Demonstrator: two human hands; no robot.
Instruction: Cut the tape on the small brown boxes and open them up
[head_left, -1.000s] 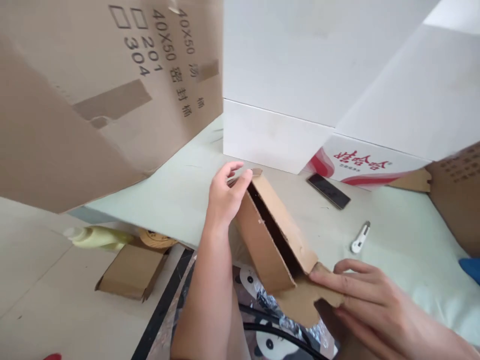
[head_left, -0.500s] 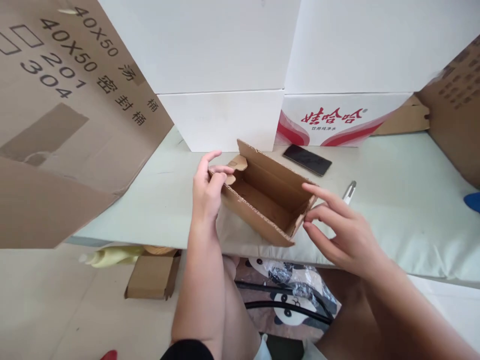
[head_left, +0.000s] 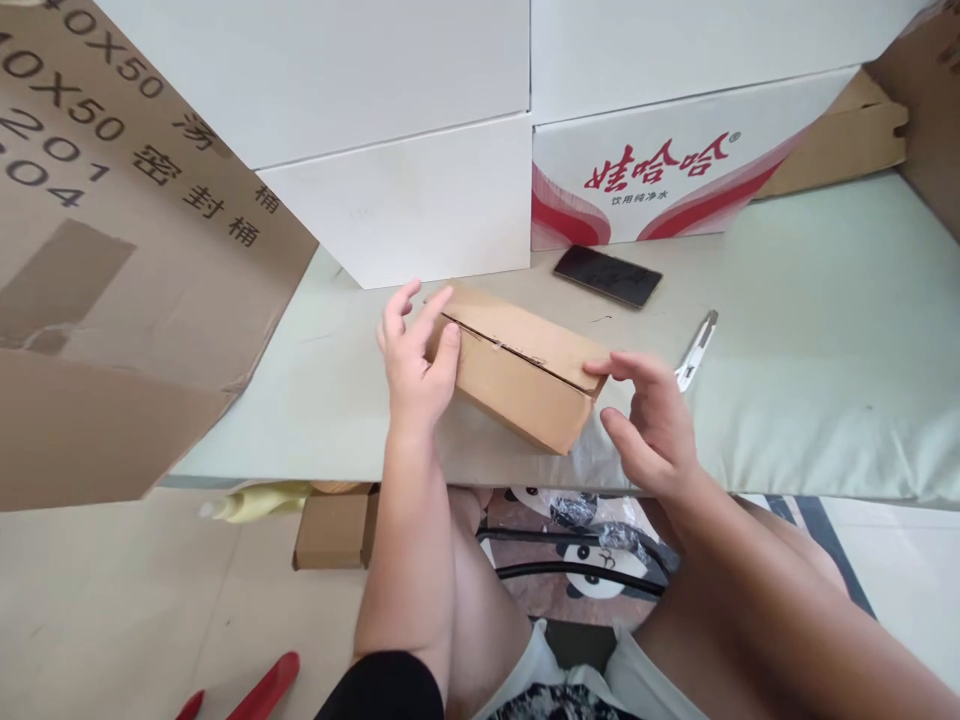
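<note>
A small brown cardboard box [head_left: 517,385] rests on the pale green padded surface, its lid flap [head_left: 517,325] folded down over the top and a thin dark gap along the front edge. At the box's left end is my left hand [head_left: 412,365], fingers spread, with the thumb against the front face and a finger by the lid's corner. My right hand [head_left: 656,415] is at the right end. Its index fingertip touches the lid's right corner while the thumb stands apart from the box. The box's inside is hidden.
Behind the box lies a black phone [head_left: 609,276], and a white utility knife [head_left: 697,350] lies to the right. White cartons [head_left: 420,210] are stacked at the back, with a large brown carton [head_left: 112,320] at left. Below the edge sits another small cardboard box [head_left: 330,530].
The box was open at the top; its lid flap is now down over it. My left hand has loosened and spread, and the right has shifted onto the lid's corner. The view has shifted.
</note>
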